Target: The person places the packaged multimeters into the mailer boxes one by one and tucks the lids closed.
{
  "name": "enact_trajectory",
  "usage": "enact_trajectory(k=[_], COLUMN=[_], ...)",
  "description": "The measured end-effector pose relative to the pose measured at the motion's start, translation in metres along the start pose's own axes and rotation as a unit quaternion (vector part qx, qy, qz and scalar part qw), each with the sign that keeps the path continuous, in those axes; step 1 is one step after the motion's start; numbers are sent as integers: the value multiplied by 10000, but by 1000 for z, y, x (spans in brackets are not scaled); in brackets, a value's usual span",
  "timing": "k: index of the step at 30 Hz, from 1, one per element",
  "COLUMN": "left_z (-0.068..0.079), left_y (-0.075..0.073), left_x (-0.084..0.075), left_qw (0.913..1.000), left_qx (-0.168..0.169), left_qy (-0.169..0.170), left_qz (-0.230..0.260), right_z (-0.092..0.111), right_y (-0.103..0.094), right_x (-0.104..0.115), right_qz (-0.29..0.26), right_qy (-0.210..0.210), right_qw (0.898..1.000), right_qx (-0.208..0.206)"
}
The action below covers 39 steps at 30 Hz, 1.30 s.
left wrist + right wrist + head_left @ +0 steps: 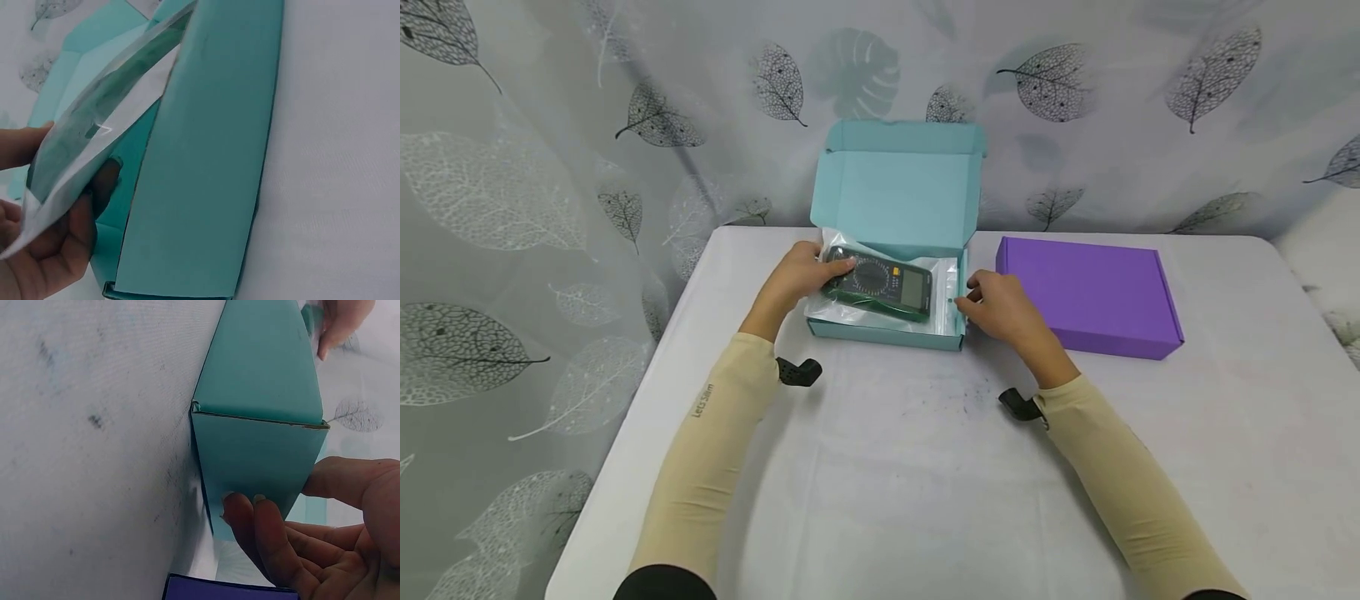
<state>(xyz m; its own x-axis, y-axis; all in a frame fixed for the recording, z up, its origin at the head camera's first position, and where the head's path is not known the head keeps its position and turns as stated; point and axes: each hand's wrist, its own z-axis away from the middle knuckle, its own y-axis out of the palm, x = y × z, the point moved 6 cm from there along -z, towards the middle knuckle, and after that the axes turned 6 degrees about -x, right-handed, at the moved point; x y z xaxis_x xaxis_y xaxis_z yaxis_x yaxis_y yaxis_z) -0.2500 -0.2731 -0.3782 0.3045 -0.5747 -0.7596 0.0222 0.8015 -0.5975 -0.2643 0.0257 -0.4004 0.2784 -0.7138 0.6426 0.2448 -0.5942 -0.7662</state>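
Observation:
A digital multimeter [880,282] in a clear plastic bag [842,310] lies tilted in the open teal box [887,332]. My left hand [800,272] grips its left end, thumb on top and fingers underneath. In the left wrist view the bag [94,134] slants up out of the box, its end between thumb and fingers. My right hand [1000,307] is at the box's right wall. The right wrist view has the fingertips [240,515] against the outside of that wall [256,456] and the thumb over its top edge.
The teal lid [898,192] stands raised at the back, before a leaf-patterned curtain [700,50]. A closed purple box [1090,292] sits right of the teal one, close to my right hand. Both boxes are on a table with a white cloth [910,483].

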Motion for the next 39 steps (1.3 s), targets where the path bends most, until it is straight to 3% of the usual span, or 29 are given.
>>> enact_trajectory(k=[6,9,18,24,32,37,39], left_z=[3,3,4,6,2,3,5], left_y=[4,7,16,28,48,58,58], left_x=[-6,-10,-13,-13,-19,-21,-23], left_qw=[9931,9906,9974,9917,9726,9656,9668], left_qx=[-470,-488,196,352,-80,-286,-382], left_qy=[306,467,263,386,996,1078,1035], left_qz=[-1031,-1191,-638,-1178,-2097,-2351,-2305], right_z=[-1,-1,0,0,1,1,1], right_y=[1,1,0,2,0,0,0], right_x=[-1,0,3,4,1,2,2], right_qz=[17,-21,-19,70,113,138,110], right_qy=[65,51,8,-20,8,88,103], right_qw=[10000,10000,10000,10000,9999,9999,9999], right_qx=[33,17,17,-25,-48,4,9])
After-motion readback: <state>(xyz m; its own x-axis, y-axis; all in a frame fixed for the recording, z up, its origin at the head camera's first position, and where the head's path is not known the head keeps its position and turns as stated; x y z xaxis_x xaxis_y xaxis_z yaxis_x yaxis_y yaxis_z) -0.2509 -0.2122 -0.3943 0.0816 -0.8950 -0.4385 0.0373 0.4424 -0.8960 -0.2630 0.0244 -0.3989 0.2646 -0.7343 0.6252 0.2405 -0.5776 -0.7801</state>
